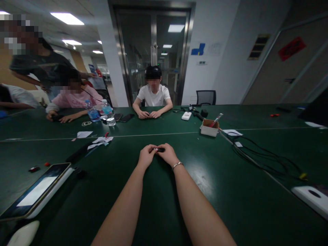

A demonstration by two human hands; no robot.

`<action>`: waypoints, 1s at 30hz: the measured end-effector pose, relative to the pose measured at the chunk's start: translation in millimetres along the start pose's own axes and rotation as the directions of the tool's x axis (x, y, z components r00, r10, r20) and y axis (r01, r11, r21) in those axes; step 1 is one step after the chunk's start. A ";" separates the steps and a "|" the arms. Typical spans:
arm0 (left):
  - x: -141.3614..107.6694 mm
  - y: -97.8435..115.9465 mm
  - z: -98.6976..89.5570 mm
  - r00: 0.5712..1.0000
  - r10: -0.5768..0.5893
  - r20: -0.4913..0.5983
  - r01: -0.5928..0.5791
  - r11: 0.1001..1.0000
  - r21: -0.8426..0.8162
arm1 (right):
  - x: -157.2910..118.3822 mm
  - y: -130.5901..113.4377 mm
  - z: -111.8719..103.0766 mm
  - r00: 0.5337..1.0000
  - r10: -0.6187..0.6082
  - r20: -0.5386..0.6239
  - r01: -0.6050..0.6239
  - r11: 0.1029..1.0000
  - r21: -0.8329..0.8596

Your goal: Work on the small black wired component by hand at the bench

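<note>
Over the green tabletop, straight ahead, my two hands meet around one small black object with a silvery part. Its kind is too small to make out. My left hand pinches the left end between thumb and fingers. The right end is gripped by my right hand, whose wrist wears a metal bracelet. Fingers cover both ends of the object. Both forearms stretch forward, with the hands low over the table.
A phone on a white block lies at left. Two water bottles stand farther back. To the right are a small box, black cables and a white device. A person in white sits opposite; others are at left.
</note>
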State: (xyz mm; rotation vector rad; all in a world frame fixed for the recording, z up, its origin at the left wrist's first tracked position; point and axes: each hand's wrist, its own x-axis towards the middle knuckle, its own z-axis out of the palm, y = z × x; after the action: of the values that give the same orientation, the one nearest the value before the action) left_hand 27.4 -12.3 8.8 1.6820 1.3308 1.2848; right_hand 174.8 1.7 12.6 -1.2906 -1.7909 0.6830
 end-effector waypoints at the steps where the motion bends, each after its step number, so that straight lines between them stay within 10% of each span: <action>1: 0.3 -0.9 -1.3 1.000 -0.015 -0.004 0.015 1.000 0.001 | 0.3 1.1 -0.6 0.998 0.060 0.030 -0.063 0.993 0.103; 8: 2.4 -3.4 -3.3 0.997 -0.073 -0.005 0.072 0.995 -0.070 | 0.0 5.4 -11.7 0.967 0.183 0.177 -0.253 0.757 0.602; 30: -0.3 7.3 -4.3 0.966 -0.256 0.032 0.258 0.956 -0.140 | -6.1 4.6 -20.0 0.966 0.108 0.233 -0.247 0.637 0.730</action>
State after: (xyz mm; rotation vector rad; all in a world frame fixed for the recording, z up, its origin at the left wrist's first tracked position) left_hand 25.9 -15.2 16.6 1.3668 1.3643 1.1831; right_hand 195.1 -3.0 17.7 -0.8267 -1.2406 1.5070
